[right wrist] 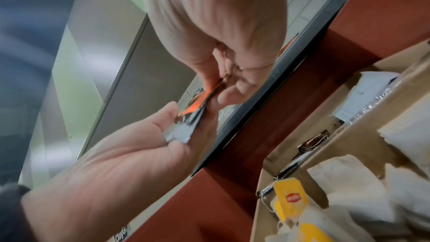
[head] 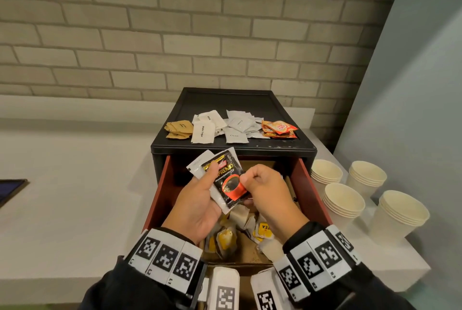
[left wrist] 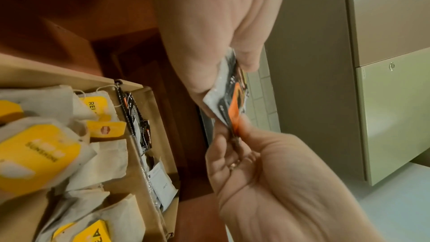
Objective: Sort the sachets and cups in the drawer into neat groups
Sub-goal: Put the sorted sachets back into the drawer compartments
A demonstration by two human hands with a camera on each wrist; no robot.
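A black coffee sachet (head: 226, 179) is pinched by the right hand (head: 266, 192) above the drawer (head: 310, 192). White sachets (head: 200, 164) are gripped in the left hand (head: 197, 199). Being light, limp and probably slick, the sachet is best pinched at its sealed edge.

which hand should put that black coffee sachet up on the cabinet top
Right. The right hand already pinches the black coffee sachet by its lower edge and holds nothing else. The left hand also grips white sachets, so it is less free.
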